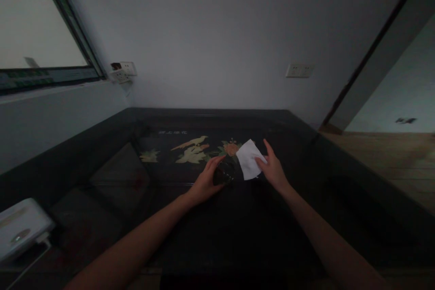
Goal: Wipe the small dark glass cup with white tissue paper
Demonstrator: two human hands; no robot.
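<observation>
My left hand (pixel 208 178) curves round the side of a clear, round glass vessel (pixel 225 172), which looks like a small bowl or cup; its exact kind is hard to make out in the dim light. Between the thumb and fingers of my right hand (pixel 272 165) is a white tissue (pixel 250 159), spread flat and tilted. The tissue is just right of the glass, with a narrow gap between them. Both hands are over the middle of a dark, glossy table (pixel 217 231).
Flowers and a bird (pixel 192 149) are pictured on the tabletop. A white device (pixel 23 226) with a cable lies at the left edge. Behind the table stands a pale wall with sockets (pixel 299 70); a window (pixel 41 22) is at the left.
</observation>
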